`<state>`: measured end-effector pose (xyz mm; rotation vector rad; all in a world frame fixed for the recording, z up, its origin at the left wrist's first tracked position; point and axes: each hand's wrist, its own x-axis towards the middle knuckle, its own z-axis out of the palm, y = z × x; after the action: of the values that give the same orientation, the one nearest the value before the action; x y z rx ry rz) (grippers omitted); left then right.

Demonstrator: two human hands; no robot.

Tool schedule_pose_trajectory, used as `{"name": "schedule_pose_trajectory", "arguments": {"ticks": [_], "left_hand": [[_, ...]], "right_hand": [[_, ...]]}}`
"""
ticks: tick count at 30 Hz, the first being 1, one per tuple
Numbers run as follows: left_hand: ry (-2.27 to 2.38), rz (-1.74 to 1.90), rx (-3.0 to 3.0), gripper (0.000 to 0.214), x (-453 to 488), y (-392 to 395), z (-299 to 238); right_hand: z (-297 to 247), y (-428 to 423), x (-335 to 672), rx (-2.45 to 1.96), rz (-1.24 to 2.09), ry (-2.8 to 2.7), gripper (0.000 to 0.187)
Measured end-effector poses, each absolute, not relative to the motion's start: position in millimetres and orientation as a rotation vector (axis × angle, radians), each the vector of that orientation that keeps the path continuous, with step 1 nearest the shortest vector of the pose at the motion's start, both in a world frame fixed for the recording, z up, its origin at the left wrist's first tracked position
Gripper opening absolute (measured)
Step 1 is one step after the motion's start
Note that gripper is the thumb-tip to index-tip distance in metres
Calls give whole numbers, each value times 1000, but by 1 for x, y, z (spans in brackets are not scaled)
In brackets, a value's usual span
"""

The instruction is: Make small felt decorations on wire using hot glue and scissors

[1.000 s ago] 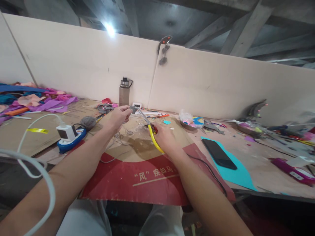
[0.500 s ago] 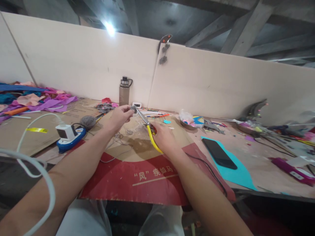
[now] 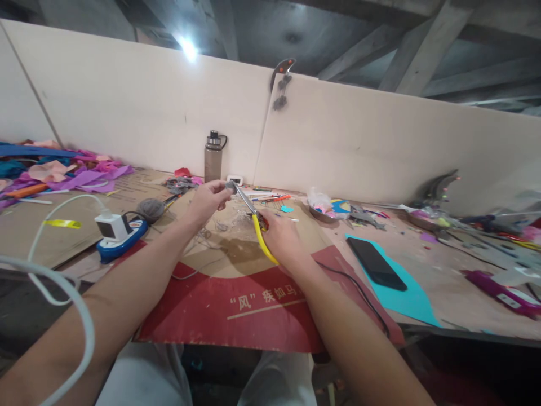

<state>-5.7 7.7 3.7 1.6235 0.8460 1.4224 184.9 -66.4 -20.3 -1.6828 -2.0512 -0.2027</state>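
Observation:
My right hand (image 3: 282, 237) is closed round the yellow handles of a pair of scissors (image 3: 253, 217), whose blades point up and left. At the blade tips my left hand (image 3: 207, 200) pinches a small grey piece (image 3: 230, 186). Both hands are raised a little over a brown and red cardboard sheet (image 3: 236, 304) that covers the bench in front of me. Thin grey threads (image 3: 211, 231) lie on the cardboard under my hands.
A bottle (image 3: 213, 158) stands at the back wall. A white charger on a blue power strip (image 3: 118, 234) and a white cable (image 3: 63, 282) lie to the left, past them purple and pink scraps (image 3: 76, 175). A black phone (image 3: 376, 264) on teal paper lies right, with clutter beyond.
Hardly anything differs: both hands and the scissors have shifted very slightly upward, and the left hand still pinches the grey piece at the blade tips.

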Motion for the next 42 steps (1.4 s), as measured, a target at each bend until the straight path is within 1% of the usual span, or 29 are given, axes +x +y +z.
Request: {"name": "schedule_pose_trajectory", "arguments": {"ticks": [5, 9, 14, 17, 28, 42], "left_hand": [[757, 1406, 1562, 20, -6, 9, 3], [777, 1403, 1511, 18, -8, 9, 4], [799, 1401, 1459, 18, -9, 10, 5], [807, 1421, 1462, 17, -9, 10, 5], [875, 1541, 1635, 20, -6, 7, 4], [897, 1505, 1685, 26, -3, 0, 6]], "right_hand": [[-21, -63, 186, -1647, -132, -2013, 31], [-20, -61, 188, -1519, 7, -1948, 27], [-22, -58, 190, -1356, 55, -1897, 26], [-24, -58, 188, -1322, 32, -1948, 27], [-21, -64, 187, -1601, -146, -2005, 31], [-19, -66, 186, -1668, -272, -2021, 31]]}}
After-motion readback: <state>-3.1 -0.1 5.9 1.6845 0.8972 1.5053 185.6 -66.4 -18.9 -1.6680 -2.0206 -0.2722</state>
